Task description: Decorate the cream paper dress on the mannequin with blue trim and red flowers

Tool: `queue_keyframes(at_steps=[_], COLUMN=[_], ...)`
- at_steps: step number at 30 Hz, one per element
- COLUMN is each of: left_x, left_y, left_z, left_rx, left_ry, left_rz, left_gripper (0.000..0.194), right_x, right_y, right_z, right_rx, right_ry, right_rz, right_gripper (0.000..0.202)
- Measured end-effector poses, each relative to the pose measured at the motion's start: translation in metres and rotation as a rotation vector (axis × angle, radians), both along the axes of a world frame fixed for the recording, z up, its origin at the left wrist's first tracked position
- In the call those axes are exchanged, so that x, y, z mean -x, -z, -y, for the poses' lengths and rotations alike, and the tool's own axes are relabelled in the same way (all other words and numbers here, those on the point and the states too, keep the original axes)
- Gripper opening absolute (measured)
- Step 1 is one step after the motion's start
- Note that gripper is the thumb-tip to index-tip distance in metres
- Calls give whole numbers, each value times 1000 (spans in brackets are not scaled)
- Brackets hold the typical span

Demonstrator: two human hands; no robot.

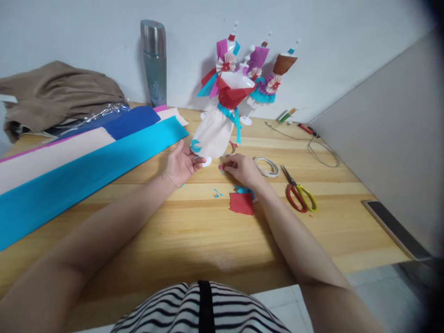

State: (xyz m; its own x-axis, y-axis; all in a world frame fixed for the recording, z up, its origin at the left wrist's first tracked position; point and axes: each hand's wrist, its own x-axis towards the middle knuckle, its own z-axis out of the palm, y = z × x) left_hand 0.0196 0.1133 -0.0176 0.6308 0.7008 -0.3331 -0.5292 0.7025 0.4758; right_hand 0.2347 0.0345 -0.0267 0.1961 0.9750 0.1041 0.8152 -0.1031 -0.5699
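Note:
A small white dress form stands in front of me, wearing a red paper bodice, a blue waist sash and a pale pink skirt with a blue cut-out near the hem. My left hand is palm up beside the hem, thumb spread away, fingertips touching the white round base. Just right of the base, my right hand pinches a small red and blue piece, apparently paper. Below it lie a red paper piece and blue scraps.
Several dressed forms stand behind. Right are a tape roll, scissors, a cable and a phone-like slab. Left lie blue paper, brown cloth and a bottle. A partition bounds the right.

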Motion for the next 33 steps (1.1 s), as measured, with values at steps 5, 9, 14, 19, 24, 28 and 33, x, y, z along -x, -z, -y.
queue_keyframes(at_steps=[5,9,14,19,24,28,33], left_x=[0,-1,-1,-1,-3,-3,-3], left_y=[2,2,1,5,11,12,15], left_z=[-2,-3,-3,-1,-2,-3,-4], left_rx=[0,9,4,-55,-95,-51,-40], left_ry=[3,-6,-7,15,29,43,64], left_rz=[-7,-17,-26,-1,36,29,33], left_gripper=[48,49,52,44,32,33,37], right_x=[2,1,9,23,37,46,54], right_y=[3,0,-8,-18,-19,-19,-21], right_z=[2,10,16,20,24,25,26], right_rx=[-44,7,186,263,323,352,396], right_ry=[-44,-51,-100,-108,-110,-112,-123], right_rz=[-33,-289,-872,-1214,-1340,-1363,-1383], right_gripper=[5,11,31,34,32,28,29])
